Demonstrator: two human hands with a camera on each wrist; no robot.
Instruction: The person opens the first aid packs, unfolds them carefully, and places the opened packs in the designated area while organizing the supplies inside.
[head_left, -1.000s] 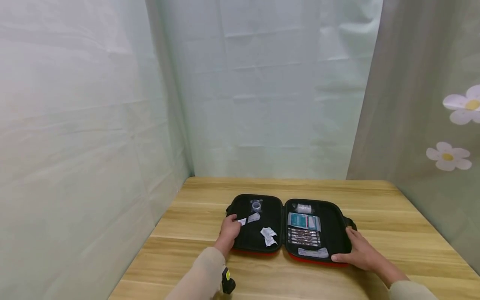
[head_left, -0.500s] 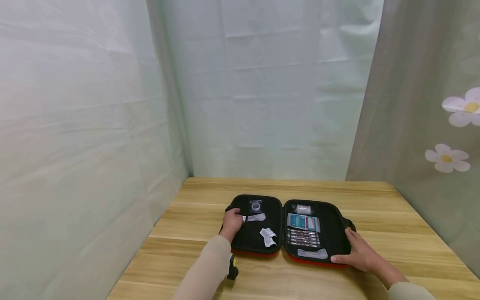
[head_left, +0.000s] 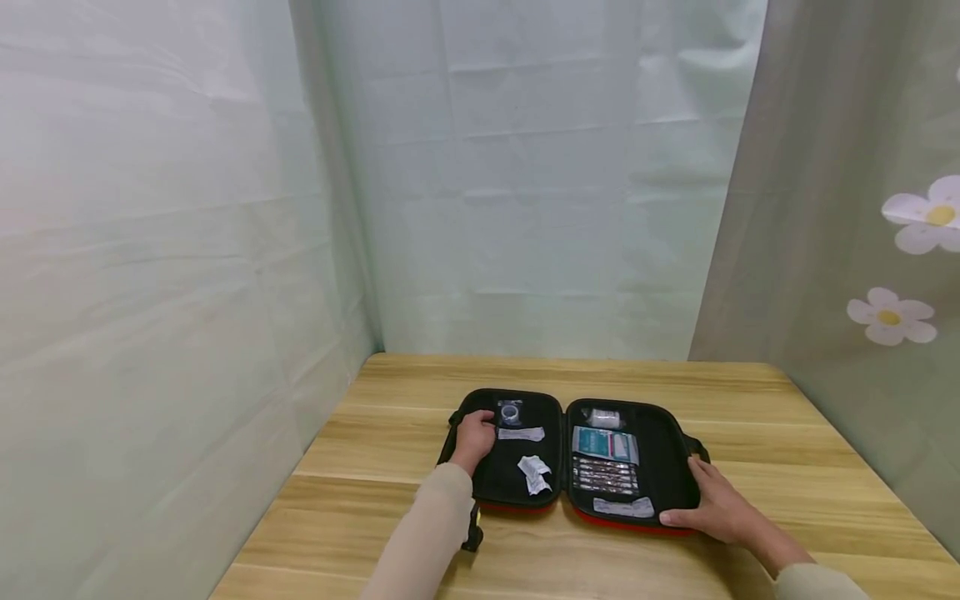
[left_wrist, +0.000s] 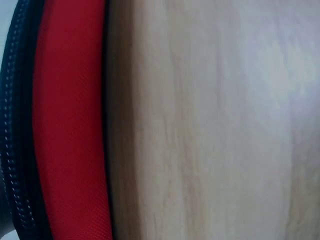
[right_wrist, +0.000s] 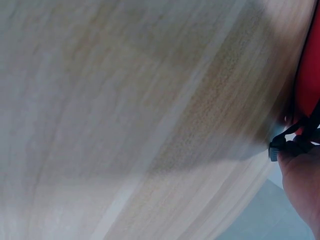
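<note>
A red zip case with a black lining lies unfolded on the wooden table, like a first-aid kit. My left hand is over its left half, fingertips close to the left end of a white strip packet; whether they touch is too small to tell. Above that packet sits a clear-wrapped tape roll, and below lies a crumpled white packet. My right hand holds the right half's near corner, thumb on the rim and fingers along the side by the black handle. The left wrist view shows only the case's red side and table.
In the right half sit a white wrapped roll, a teal packet, several brown-printed sachets and a white strip packet. Pale curtains stand behind and left of the wooden table.
My left hand has moved right and a little farther away over the left half. The strip packet has slid right and now lies level. The right hand has stayed at its corner.
</note>
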